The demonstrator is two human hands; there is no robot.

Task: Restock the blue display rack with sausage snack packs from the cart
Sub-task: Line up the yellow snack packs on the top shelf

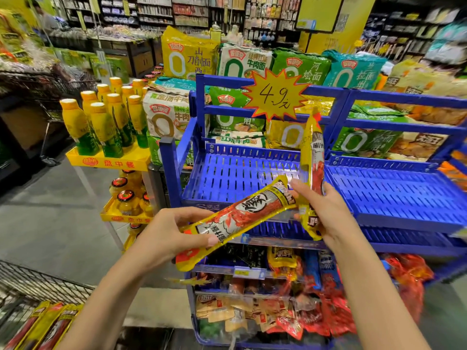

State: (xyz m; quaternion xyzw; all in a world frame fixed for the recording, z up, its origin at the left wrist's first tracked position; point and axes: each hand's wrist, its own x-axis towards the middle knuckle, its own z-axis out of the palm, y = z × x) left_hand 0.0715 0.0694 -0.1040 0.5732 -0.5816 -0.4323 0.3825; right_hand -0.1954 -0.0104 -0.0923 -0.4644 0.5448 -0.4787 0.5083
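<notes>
A: State the hand conditions.

B: Left hand [174, 233] grips one sausage pack [236, 218] near its lower end; long axis diagonal, upper end pointing up-right. Right hand [328, 210] grips a second pack [313, 168], long axis near vertical.

A: Location?

B: Both are held above the front edge of the blue display rack [227, 173] top shelf. More packs [45, 324] lie in the cart [38, 281], lower left.
</notes>
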